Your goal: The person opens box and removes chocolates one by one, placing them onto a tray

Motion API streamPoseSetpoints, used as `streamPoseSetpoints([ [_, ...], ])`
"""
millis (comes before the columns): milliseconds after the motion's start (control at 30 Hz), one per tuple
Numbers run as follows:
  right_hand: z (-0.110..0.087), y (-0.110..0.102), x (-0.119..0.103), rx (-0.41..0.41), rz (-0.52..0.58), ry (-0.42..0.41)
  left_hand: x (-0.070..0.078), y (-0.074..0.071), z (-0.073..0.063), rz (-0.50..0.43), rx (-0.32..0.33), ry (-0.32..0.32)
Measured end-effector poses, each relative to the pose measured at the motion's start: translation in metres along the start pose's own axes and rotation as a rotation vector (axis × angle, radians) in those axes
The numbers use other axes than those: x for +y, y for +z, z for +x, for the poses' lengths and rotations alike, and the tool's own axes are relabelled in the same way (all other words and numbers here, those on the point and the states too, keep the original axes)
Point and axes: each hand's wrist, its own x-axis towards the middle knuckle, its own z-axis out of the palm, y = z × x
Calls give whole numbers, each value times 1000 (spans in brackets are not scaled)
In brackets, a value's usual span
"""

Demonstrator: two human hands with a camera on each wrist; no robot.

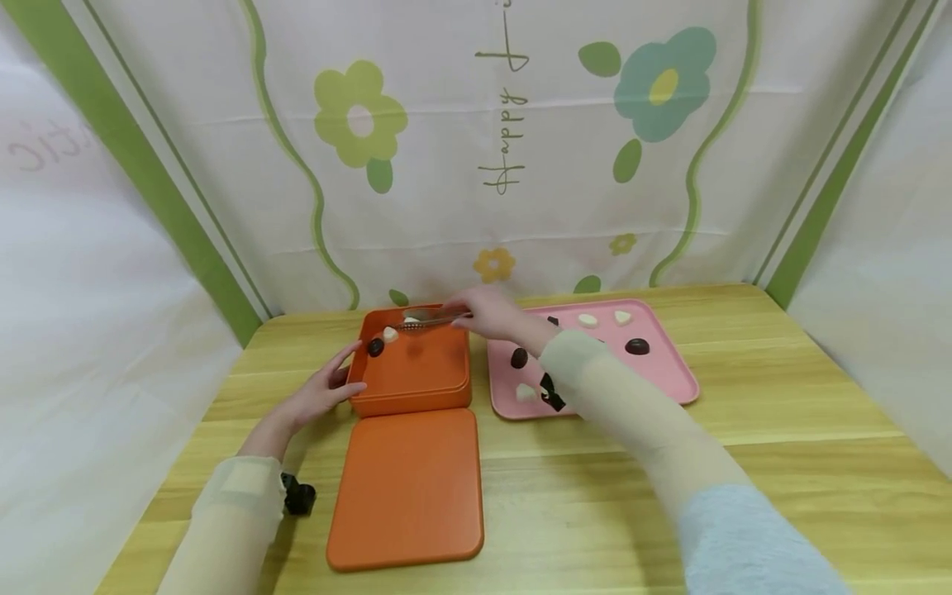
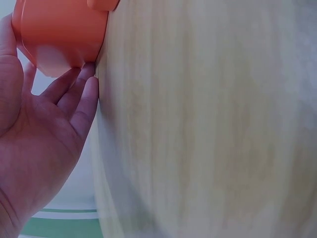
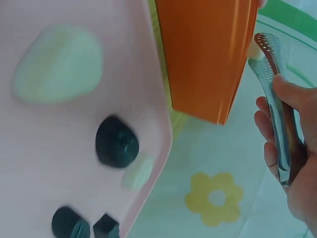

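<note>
An orange box (image 1: 416, 376) stands at the back, with a dark chocolate (image 1: 376, 347) and a white chocolate (image 1: 390, 334) inside it. My left hand (image 1: 321, 392) rests against its front left corner, thumb at the front rim; in the left wrist view, nearly straight fingers touch its outer wall. Over the box, my right hand (image 1: 487, 312) grips metal tongs (image 3: 280, 119) between thumb and fingers. A second white chocolate (image 1: 411, 320) is at the tips of the tongs; whether they pinch it I cannot tell.
A pink tray (image 1: 513, 406) to the right bears several dark and white chocolates, partly hidden by my right forearm. An orange lid (image 1: 407, 487) lies flat in front of the box on the wooden table (image 1: 587, 512). A flowered curtain (image 1: 446, 207) hangs close behind.
</note>
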Motion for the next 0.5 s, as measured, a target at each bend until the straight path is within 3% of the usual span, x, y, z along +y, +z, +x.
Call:
streamPoseSetpoints([
  [267, -24, -16, 22, 65, 120, -11, 3, -1, -3, -7, -1, 10],
  [500, -31, -23, 30, 57, 14, -35, -1, 0, 0, 3, -14, 0],
])
